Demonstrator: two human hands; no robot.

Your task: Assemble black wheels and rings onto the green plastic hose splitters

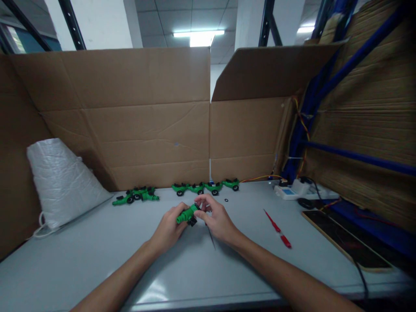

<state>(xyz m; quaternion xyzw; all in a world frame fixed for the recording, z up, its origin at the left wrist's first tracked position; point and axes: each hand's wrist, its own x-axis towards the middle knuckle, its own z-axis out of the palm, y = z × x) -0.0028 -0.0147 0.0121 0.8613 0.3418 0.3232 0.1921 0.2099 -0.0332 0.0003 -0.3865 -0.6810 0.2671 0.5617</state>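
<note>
Near the middle of the table, my left hand [169,228] is wrapped round a green toy part [187,214] with black pieces on it. On its right side my right hand [215,217] has its fingers bent close to the green part's far end; what they pinch, if anything, is too small to tell. A thin dark pointed tool [211,238] shows below my right hand, its upper end hidden. Behind the hands a row of green toy vehicles [213,188] with black wheels stands on the table. More green toys [139,194] lie bunched to the left.
A white wrapped bag [66,184] leans at the left. On the right are a red pointed tool [277,229], a white power strip [292,192] with cables, and a dark flat board [347,240]. A small black ring [226,200] lies behind my right hand. Cardboard walls [156,130] surround the table.
</note>
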